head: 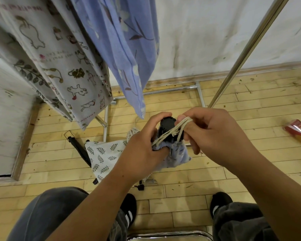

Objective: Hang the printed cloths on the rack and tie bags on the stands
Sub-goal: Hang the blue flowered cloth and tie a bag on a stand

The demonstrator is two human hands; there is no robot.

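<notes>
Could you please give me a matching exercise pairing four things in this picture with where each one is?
Things:
1. blue cloth
2. leaf bag
3. cord
4. red packet

Places:
A. lying on the floor, far right
B. pinched in the right hand
C. hanging at top centre
D. just left of the left hand, which grips the blue bag

Pairs: 1-C, 2-D, 3-B, 4-A.
</notes>
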